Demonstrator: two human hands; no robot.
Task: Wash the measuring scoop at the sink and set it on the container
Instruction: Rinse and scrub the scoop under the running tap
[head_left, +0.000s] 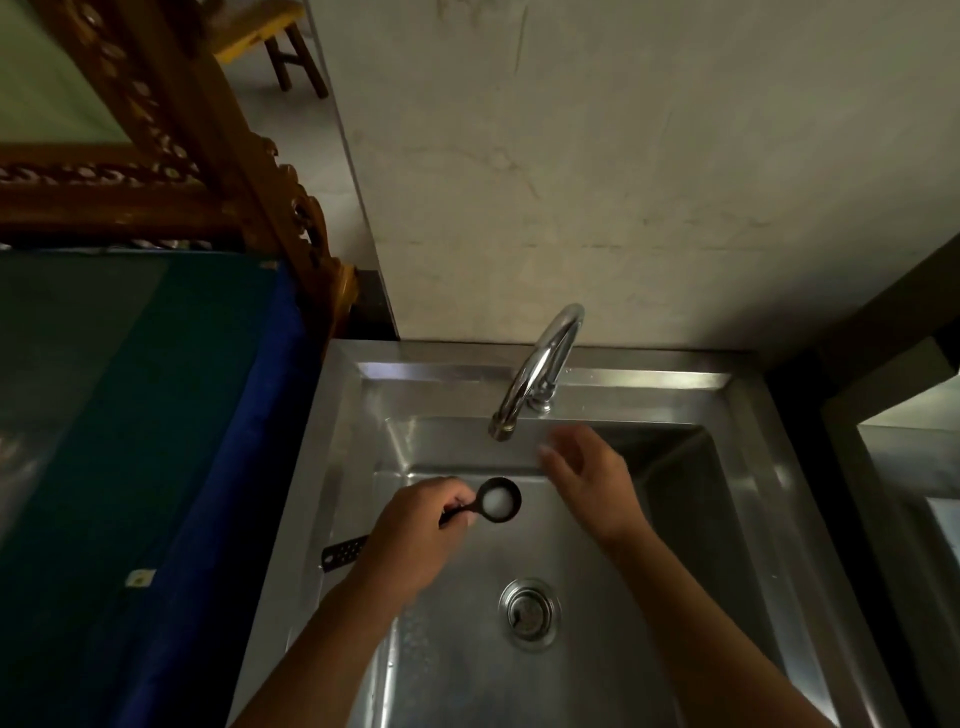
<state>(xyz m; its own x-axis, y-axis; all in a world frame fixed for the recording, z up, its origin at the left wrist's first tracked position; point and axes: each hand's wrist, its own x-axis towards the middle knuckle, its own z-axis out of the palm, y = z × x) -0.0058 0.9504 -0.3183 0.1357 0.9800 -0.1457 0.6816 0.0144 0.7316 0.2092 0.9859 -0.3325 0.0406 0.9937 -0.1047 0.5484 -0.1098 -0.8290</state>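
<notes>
My left hand (421, 535) grips the handle of a small black measuring scoop (497, 500) over the steel sink (748, 467). The scoop's bowl points right and holds something white. It hangs just below and in front of the spout of the chrome faucet (540, 369). No water stream is visible. My right hand (587, 473) hovers to the right of the scoop, fingers spread and empty, close under the spout. No container is in view.
A black slotted utensil handle (343, 553) lies on the sink's left rim beside my left wrist. The drain (529, 613) sits mid-basin. A blue-edged green surface (156, 415) lies to the left, with a carved wooden frame (218, 156) behind it. A plain wall backs the sink.
</notes>
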